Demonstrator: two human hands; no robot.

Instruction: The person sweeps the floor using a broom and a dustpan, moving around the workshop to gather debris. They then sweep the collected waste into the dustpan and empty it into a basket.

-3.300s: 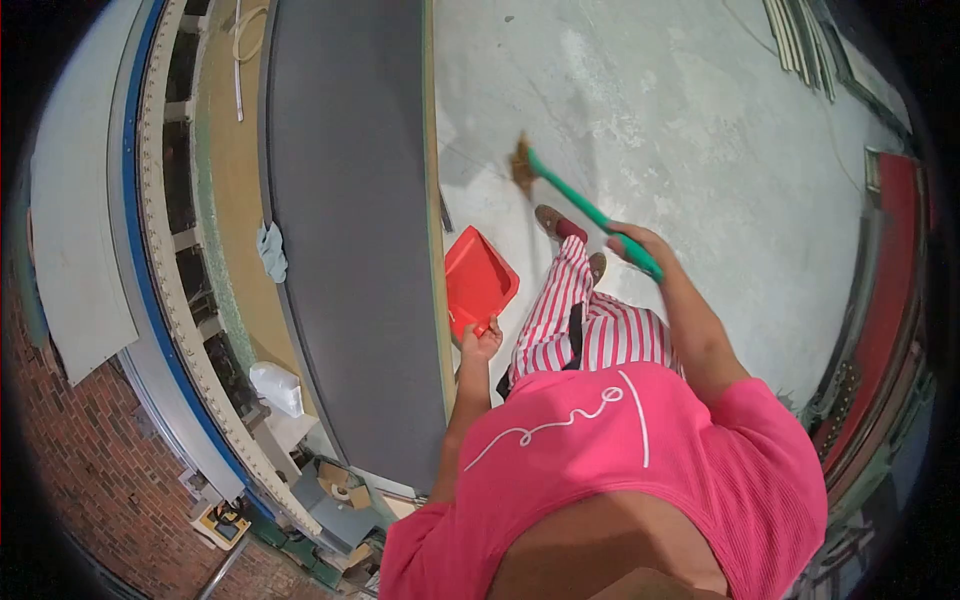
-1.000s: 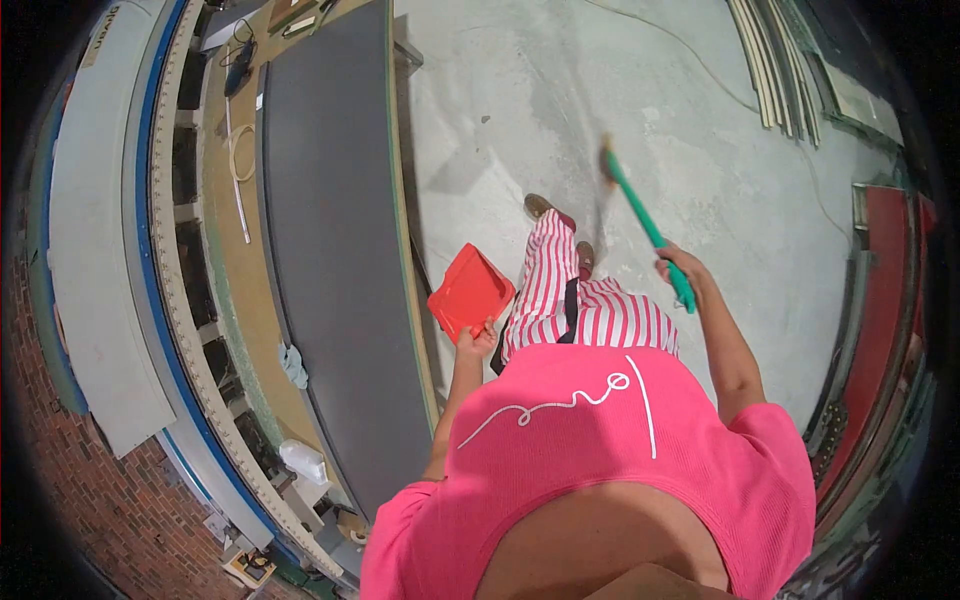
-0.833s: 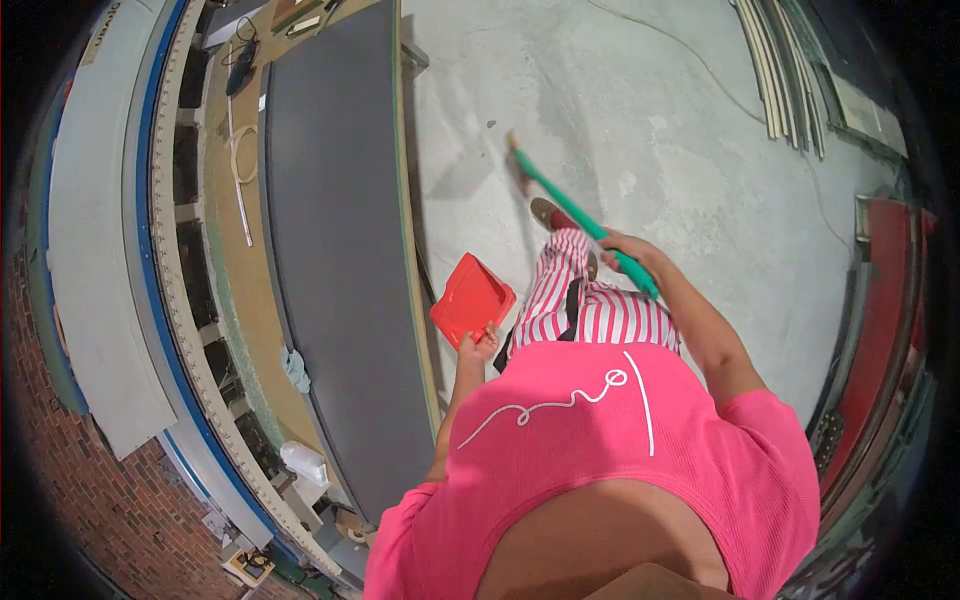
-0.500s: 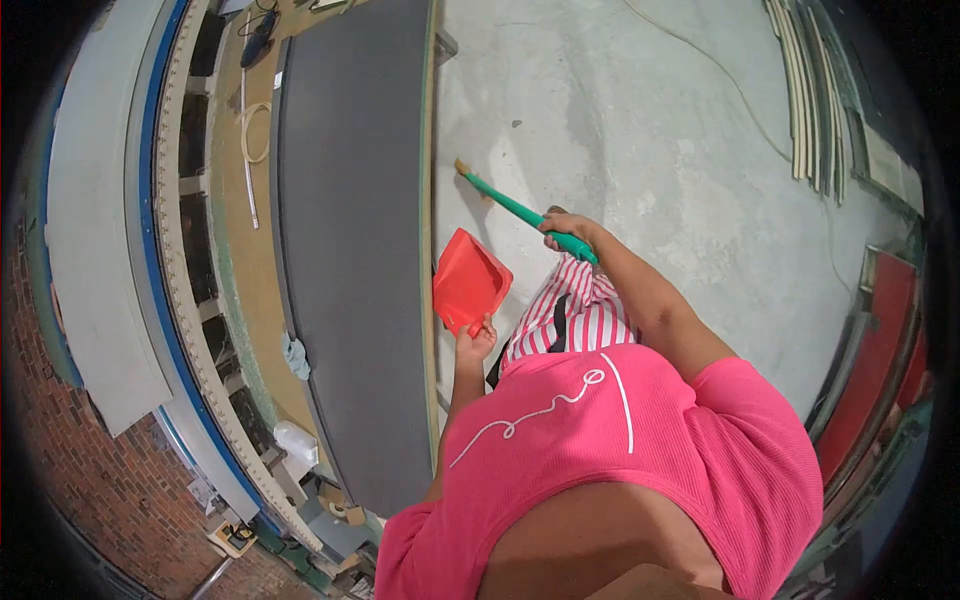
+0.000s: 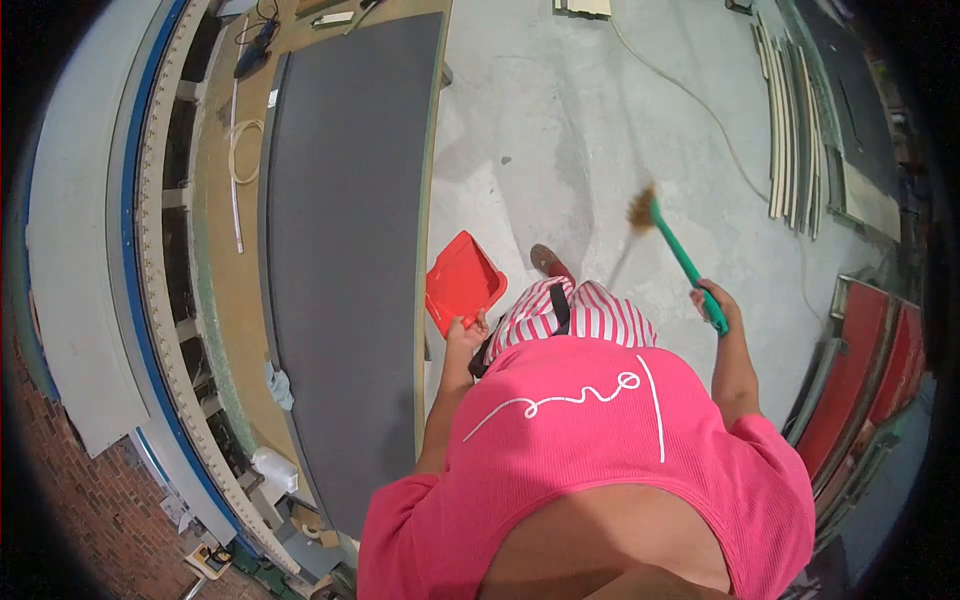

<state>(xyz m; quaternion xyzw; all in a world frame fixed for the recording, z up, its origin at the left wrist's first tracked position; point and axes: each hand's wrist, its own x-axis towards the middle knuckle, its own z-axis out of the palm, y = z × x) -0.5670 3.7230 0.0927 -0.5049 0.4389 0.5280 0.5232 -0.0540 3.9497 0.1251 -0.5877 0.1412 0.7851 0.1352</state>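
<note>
- Over the pale floor [image 5: 610, 130]: one green brush [image 5: 680, 245], tan bristles outward, right hand [image 5: 722, 303] closed around its handle.
- Beside the long grey panel [image 5: 350, 200]: one red dustpan [image 5: 465, 280], left hand [image 5: 467, 331] clamped on its near end.
- Between brush and dustpan: one brown shoe [image 5: 546, 260].
- At the panel's far long edge: pale blue cloth [image 5: 279, 386], crumpled.

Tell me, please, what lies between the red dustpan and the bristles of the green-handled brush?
In the head view, the person's brown shoe is between the dustpan and the bristles, with grey floor on both sides.
</note>
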